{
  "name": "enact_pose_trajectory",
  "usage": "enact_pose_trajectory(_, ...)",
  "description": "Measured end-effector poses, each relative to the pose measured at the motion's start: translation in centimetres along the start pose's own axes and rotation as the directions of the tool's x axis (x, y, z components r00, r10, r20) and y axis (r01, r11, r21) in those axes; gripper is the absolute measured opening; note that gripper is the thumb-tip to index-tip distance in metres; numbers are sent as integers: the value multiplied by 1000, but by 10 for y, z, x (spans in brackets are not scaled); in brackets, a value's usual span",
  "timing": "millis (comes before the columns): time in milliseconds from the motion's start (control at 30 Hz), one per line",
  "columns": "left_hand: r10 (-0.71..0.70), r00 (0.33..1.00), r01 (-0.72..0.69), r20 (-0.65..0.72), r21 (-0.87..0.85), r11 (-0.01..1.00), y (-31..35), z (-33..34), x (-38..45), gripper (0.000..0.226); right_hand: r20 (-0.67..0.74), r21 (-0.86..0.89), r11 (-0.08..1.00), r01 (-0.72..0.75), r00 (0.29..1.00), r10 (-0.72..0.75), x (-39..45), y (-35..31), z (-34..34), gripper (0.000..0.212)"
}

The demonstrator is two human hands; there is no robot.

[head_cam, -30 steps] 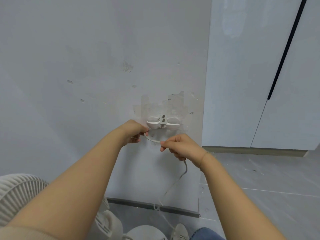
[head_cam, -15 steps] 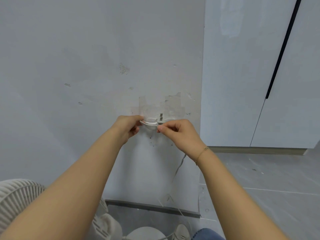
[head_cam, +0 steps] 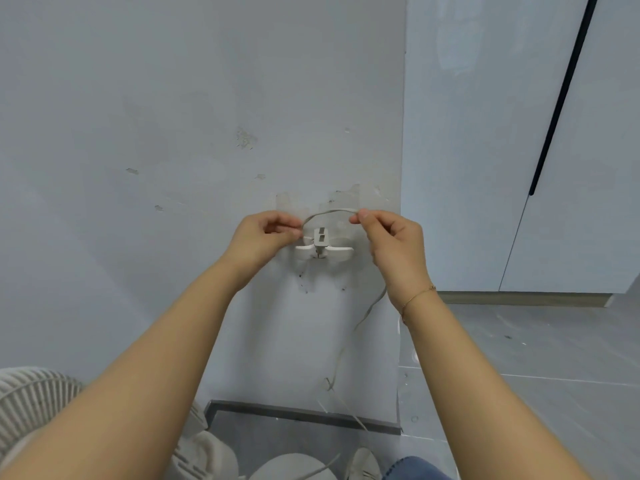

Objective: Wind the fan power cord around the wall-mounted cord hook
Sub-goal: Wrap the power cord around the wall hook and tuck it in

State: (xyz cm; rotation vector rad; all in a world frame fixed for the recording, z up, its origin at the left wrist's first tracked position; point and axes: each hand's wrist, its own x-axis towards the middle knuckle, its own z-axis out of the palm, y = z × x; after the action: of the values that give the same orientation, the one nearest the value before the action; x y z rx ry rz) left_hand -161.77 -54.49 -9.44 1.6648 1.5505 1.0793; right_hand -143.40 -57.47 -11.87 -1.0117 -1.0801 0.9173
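Observation:
A white cord hook (head_cam: 324, 249) with two side arms is fixed to the grey wall at chest height. The thin white power cord (head_cam: 327, 213) arches just above the hook, stretched between both hands. My left hand (head_cam: 265, 237) pinches one end of that arch at the hook's left side. My right hand (head_cam: 391, 244) pinches the other end at the upper right. From behind my right hand the cord hangs down the wall to the floor near the fan.
The white fan's grille (head_cam: 31, 400) and its round base (head_cam: 294, 467) stand at the bottom left. A dark skirting strip (head_cam: 304, 415) runs along the wall's foot. White cabinet doors (head_cam: 485, 150) stand to the right, past the wall corner. A white shoe (head_cam: 362, 462) shows below.
Both hands rose from below the hook to above it, lifting the cord. The cord between them, earlier sagging under the hook, now arches over its top.

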Motion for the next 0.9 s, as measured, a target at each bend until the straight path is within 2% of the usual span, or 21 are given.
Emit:
enact_pose_trajectory(167, 69, 997, -76, 46, 194, 978, -10, 4, 2, 16, -148, 105, 994, -42, 987, 57, 5, 4, -8, 21)
enact_pose_trajectory(267, 76, 995, -87, 64, 185, 979, -9, 6, 2, 15, -203, 147, 987, -63, 975, 92, 6, 9, -10, 22)
enact_pose_trajectory(467, 108, 993, -117, 50, 226, 967, -9, 10, 4, 5, -216, 165, 981, -106, 966, 141, 7, 19, -8, 25)
enact_pose_trajectory(667, 183, 979, -205, 93, 402, 893, -11, 8, 7, 7, -233, 84, 989, -121, 963, 138, 9, 31, -10, 27)
enact_pose_trajectory(800, 204, 972, -236, 119, 543, 806, -8, 8, 7, 7, -223, -26, 995, -97, 971, 89, 9, 36, -10, 22)
enact_pose_trajectory(900, 178, 976, -219, 128, 588, 778, -4, 7, 6, 8, -206, -145, 989, -39, 978, 8, 7, 37, -10, 18)
